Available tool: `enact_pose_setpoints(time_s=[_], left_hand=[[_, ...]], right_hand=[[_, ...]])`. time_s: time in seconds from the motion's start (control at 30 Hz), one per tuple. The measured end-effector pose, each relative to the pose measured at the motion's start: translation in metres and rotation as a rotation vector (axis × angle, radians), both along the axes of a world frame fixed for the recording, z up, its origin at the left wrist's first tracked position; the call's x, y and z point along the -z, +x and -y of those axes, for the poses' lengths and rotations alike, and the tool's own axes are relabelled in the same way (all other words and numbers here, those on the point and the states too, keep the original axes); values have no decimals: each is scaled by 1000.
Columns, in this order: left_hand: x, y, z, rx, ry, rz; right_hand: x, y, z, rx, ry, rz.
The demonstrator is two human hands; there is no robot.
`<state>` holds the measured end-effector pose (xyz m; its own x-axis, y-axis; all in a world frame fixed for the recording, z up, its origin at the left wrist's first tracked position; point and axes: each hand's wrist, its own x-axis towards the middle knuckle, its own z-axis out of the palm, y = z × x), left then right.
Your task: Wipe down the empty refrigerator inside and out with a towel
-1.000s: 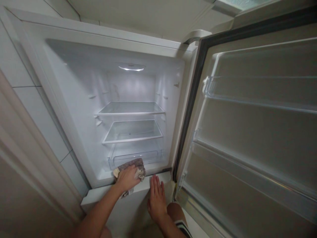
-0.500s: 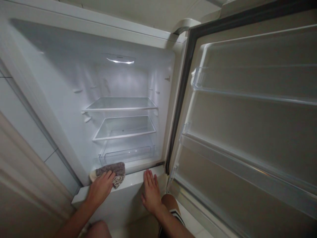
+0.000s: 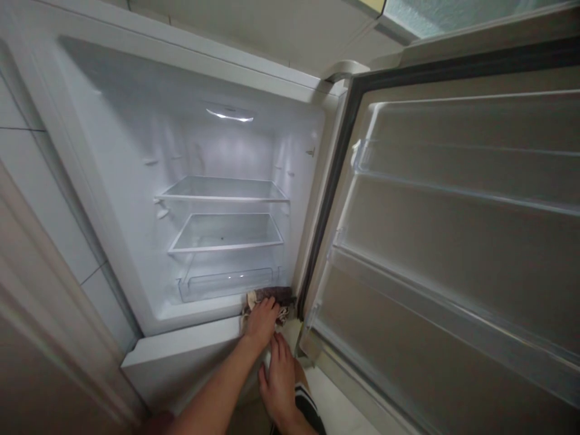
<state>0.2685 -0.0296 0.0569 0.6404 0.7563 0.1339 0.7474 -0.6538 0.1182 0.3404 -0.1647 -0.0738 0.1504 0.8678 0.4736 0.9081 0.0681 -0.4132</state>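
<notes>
My left hand [image 3: 261,320] is closed over a brown and cream patterned cloth [image 3: 281,295]. It presses the cloth on the front sill at the lower right corner of the open fridge compartment [image 3: 235,145]. Just below and touching or nearly touching the left wrist is my right hand [image 3: 278,371], its fingers stretched out and holding nothing. That hand lies at the white ledge [image 3: 181,344] under the compartment. Part of the cloth is covered by my left fingers.
Inside stand two glass shelves [image 3: 226,188] and a clear drawer [image 3: 229,285]. On the right the fridge door [image 3: 435,241] is swung wide, with clear door racks [image 3: 408,275]. A tiled wall [image 3: 67,223] borders the left side. My knee is close below my right hand.
My left hand has moved the cloth from the left end of the sill to its right corner. My right hand has dropped slightly lower. The view has shifted a little.
</notes>
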Motion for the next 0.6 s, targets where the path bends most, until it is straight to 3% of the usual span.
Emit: enact_pose_setpoints(time_s=[0.07, 0.17, 0.3, 0.43, 0.5, 0.6], left_hand=[[1, -6, 0, -13, 11, 20], [3, -39, 2, -68, 46, 52], [9, -114, 5, -204, 104, 63], [16, -204, 0, -328, 155, 24], [20, -243, -3, -380, 176, -4], [23, -275, -4, -436, 194, -33]], right_hand=[[-19, 9, 0, 0, -14, -3], [-46, 22, 1, -19, -25, 16], [-80, 17, -4, -53, -60, 32], [-110, -6, -38, -81, -179, 67], [-116, -13, -56, -69, -270, 77], [-107, -16, -73, -82, -361, 74]])
